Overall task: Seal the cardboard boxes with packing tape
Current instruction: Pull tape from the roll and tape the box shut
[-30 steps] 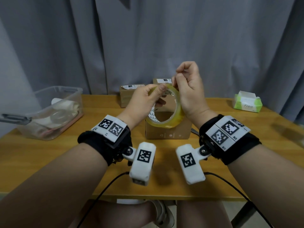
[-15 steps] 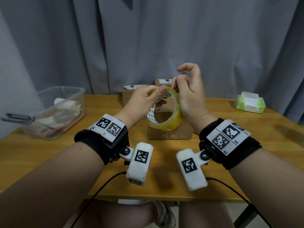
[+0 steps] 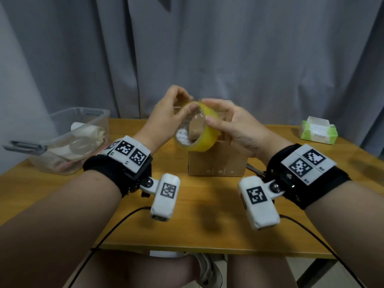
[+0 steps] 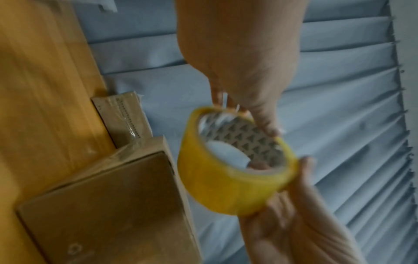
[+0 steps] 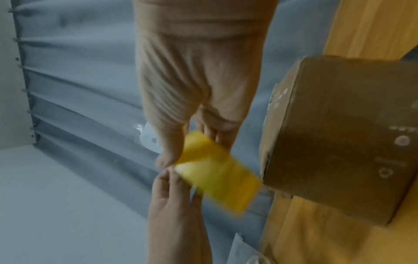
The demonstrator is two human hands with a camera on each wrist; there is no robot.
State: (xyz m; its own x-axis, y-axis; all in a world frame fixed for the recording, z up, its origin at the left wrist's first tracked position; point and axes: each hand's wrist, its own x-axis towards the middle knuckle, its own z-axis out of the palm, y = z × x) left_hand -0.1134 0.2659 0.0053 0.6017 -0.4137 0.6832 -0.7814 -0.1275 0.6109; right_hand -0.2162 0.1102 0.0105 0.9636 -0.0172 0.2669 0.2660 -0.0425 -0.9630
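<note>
A yellow roll of packing tape (image 3: 202, 140) is held in the air between both hands, above an open-topped cardboard box (image 3: 218, 163) in the middle of the table. My left hand (image 3: 187, 102) pinches the roll's upper left rim, thumb on the near side. My right hand (image 3: 207, 111) grips its right side, thumb pressed on the outer yellow face and fingers over the top. The left wrist view shows the tape roll (image 4: 226, 178), its printed core, the cardboard box (image 4: 108, 205) and a smaller second box (image 4: 122, 117) behind it. The right wrist view is blurred; there the tape roll (image 5: 217, 178) sits beside the cardboard box (image 5: 339, 142).
A clear plastic bin (image 3: 62, 161) with cloth inside stands at the table's left. A green tissue pack (image 3: 318, 132) lies at the far right. A metal tool (image 3: 254, 170) pokes out to the right of the box. Grey curtain hangs behind; cables trail off the front edge.
The right hand has dropped from picking at the roll's top edge to gripping its side with the thumb. The roll has turned and tilted, and the left hand has shifted up its rim.
</note>
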